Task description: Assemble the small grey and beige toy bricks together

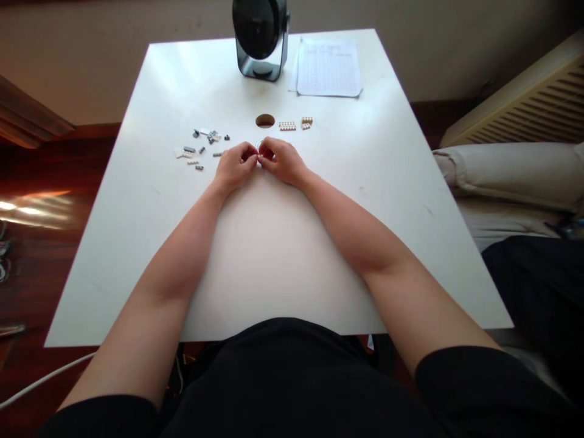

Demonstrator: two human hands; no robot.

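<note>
Whitish, mostly hidden, a small piece (258, 145) sits pinched between the meeting hands (234, 165) (283, 160).

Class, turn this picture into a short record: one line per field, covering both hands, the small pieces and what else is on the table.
Surface: white table with a round hole
Left hand: left hand, fingers bent, meeting the other hand
Right hand: right hand, fingers bent; what lies between the hands is mostly hidden
Loose pieces: small grey, dark and white pieces, scattered left of the hole
Tan pieces: two groups of tan pieces, right of the hole
Far side: black device on a stand; printed sheets to its right
</note>
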